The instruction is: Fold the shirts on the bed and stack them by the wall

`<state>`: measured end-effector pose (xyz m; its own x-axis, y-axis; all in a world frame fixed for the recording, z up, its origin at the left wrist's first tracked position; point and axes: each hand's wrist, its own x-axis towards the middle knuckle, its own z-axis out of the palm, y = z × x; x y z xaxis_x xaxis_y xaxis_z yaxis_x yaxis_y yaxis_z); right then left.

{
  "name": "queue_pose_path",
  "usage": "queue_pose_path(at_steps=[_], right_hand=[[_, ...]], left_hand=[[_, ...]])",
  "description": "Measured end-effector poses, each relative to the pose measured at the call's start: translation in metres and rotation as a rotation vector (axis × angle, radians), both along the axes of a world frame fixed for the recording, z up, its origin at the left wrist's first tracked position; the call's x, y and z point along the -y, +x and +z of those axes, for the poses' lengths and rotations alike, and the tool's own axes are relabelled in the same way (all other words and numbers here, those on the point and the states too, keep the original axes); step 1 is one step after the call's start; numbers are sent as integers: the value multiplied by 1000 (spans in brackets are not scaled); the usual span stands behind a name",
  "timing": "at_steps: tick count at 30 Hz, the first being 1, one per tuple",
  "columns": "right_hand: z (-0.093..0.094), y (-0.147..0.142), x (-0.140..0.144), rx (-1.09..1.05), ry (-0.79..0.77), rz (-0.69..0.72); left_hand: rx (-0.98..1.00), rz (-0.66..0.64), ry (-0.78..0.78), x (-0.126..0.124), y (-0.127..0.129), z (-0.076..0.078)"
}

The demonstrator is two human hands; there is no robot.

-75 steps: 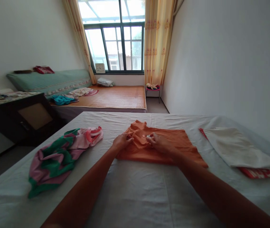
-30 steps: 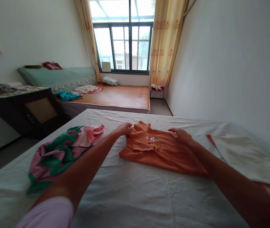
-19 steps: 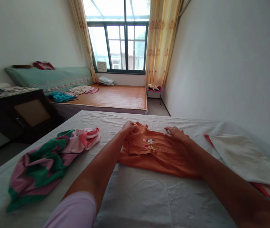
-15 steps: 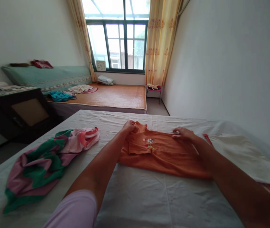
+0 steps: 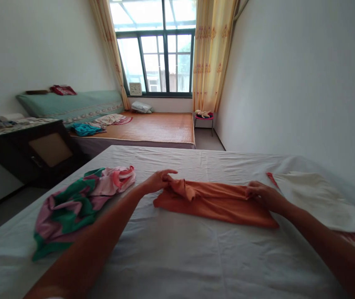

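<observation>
Left hand (image 5: 159, 181) pinches the far left edge of an orange, thin-fabric garment (image 5: 221, 205), index finger stretched out; right hand (image 5: 266, 195) grips the same edge near its right end, fingers bent around the fabric. Garment lies doubled into a long narrow strip on a wrinkled white cloth sheet (image 5: 171, 257). To its left, apart: crumpled pink-and-green fabric garment (image 5: 68, 211). To its right, also apart: flat off-white cloth (image 5: 317, 199), red showing along its edges.

Nothing is legible; the clock face (image 5: 135, 89) is too small to read.
</observation>
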<state>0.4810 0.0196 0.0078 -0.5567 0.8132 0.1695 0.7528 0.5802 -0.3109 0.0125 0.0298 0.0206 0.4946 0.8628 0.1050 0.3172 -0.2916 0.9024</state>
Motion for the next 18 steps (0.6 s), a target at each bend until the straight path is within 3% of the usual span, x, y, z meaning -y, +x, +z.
queue_pose_path(at_steps=[3, 5, 9, 13, 15, 18], right_hand=[[-2, -1, 3, 24, -122, -56], [5, -14, 2, 41, -101, -78], [27, -87, 16, -50, -28, 111], [30, -172, 42, -83, 27, 366], [24, -196, 47, -72, 72, 425], [15, -209, 46, -132, 98, 384]], left_hand=[[-94, -3, 58, 18, -4, -6], [-172, 30, 166, 22, -3, -6], [-348, -9, 372, 23, 0, -1], [-370, -85, 407, 27, -3, 4], [-353, -64, 392, 30, -6, 5], [-349, -66, 350, 33, -10, 3]])
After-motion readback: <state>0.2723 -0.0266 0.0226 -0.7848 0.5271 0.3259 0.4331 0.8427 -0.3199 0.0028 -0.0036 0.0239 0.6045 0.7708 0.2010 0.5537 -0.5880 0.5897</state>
